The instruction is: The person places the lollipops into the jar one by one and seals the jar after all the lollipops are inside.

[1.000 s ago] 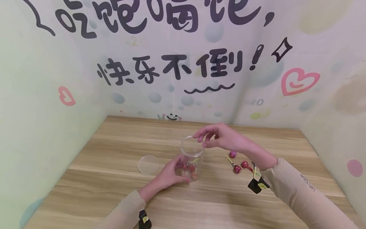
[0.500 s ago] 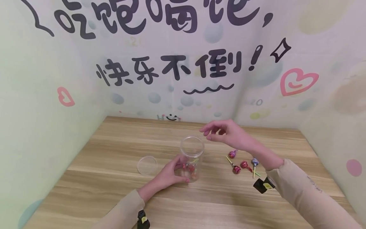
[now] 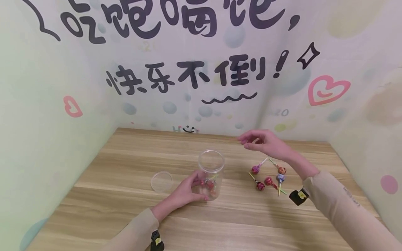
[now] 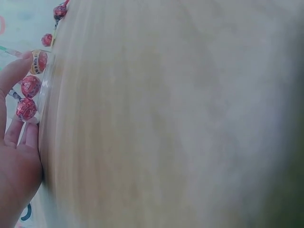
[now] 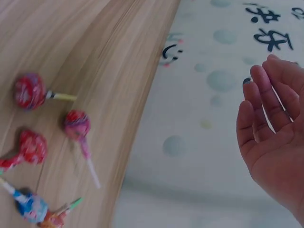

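Observation:
A clear plastic jar [image 3: 211,170] stands upright and uncovered on the table, with several wrapped lollipops [image 4: 29,86] at its bottom. My left hand [image 3: 187,190] grips the jar low on its side, thumb and fingers curled around it. My right hand [image 3: 267,142] hovers above the table's back right part, fingers loosely bent, holding nothing. Below and in front of it lie several loose lollipops: a purple one [image 3: 255,169], an orange one [image 3: 282,170], a blue one [image 3: 281,178] and red ones, including a dark red one [image 5: 29,91].
A round clear lid [image 3: 162,181] lies flat on the wooden table [image 3: 125,209], left of the jar. Printed wall sheets [image 3: 176,111] enclose the table at the back and both sides.
My right hand has moved from the jar's rim to the right and slightly up, uncovering the orange and blue lollipops. The left hand and jar stay in place.

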### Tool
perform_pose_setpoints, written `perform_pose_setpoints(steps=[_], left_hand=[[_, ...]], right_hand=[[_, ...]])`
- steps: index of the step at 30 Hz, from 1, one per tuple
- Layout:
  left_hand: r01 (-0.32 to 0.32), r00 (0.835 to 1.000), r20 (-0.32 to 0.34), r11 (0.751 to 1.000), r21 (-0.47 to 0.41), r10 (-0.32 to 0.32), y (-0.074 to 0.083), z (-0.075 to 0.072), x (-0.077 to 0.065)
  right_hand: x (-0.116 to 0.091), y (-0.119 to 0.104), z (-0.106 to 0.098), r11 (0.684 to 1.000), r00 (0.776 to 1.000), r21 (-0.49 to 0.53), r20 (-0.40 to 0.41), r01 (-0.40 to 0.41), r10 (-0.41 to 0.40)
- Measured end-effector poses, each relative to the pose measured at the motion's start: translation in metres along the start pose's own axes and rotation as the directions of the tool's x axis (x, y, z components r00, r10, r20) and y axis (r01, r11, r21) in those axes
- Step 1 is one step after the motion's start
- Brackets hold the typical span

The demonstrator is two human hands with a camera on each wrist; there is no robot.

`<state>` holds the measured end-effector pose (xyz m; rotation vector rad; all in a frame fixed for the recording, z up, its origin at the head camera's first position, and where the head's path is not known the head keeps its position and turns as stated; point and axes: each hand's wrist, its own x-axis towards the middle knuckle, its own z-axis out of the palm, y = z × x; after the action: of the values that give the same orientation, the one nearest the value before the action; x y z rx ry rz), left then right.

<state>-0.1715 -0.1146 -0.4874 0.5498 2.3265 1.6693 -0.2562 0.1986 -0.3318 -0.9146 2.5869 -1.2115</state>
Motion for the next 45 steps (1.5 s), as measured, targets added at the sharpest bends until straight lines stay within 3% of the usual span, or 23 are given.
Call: perform_pose_setpoints(steps=[10,17,22,31,45], left_hand=[[0.012,1.0,-0.007,1.0,0.003,-0.012,0.0,0.001,-0.001],[0.019,1.0,-0.004,1.0,0.008,-0.019,0.0,0.001,-0.001],[0.016,1.0,0.003,1.0,-0.001,-0.016,0.002,0.001,-0.001],[0.013,1.0,0.004,1.0,0.012,-0.013,0.002,0.001,-0.001],[0.005,1.0,0.004,1.0,0.008,-0.005,0.001,0.0,0.0]], right_hand=[[0.002,0.039,-0.009,0.996,0.996,-0.044,0.037,-0.076,0.077],[-0.004,0.061,-0.003,0.99,0.983,-0.057,0.122,-0.132,0.138],[-0.009,0.079,0.001,0.992,0.98,-0.068,0.159,-0.108,0.118],[-0.018,0.115,0.008,0.973,0.981,-0.207,0.143,-0.102,0.134],[-0.033,0.122,0.009,0.945,0.979,-0.309,0.134,-0.108,0.156]])
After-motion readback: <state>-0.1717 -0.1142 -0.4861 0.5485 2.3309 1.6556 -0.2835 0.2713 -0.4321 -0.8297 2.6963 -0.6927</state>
